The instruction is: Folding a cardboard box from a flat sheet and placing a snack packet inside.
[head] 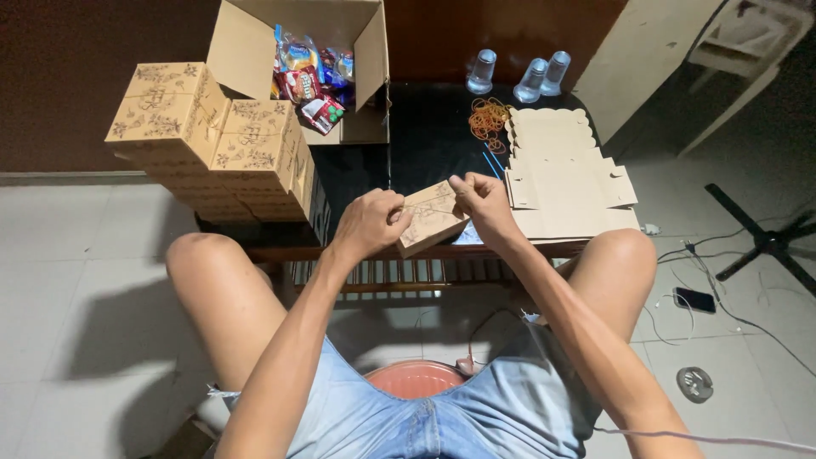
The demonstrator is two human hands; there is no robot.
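Both my hands hold a small tan printed cardboard box (431, 218) above the front edge of a low black table (425, 136). My left hand (367, 223) grips its left end with the fingers curled. My right hand (481, 201) pinches the box's upper right edge. A thin rubber band seems to run across the box between my fingers. A stack of flat unfolded box blanks (561, 178) lies just right of my right hand. A heap of orange rubber bands (489, 117) rests behind it.
Stacked finished printed boxes (212, 140) stand at the table's left. An open carton (336, 51) holds snack packets (308, 76). Three clear plastic cups (527, 75) sit at the back. A phone (695, 299), cables and a fan base (765, 242) lie on the floor at right.
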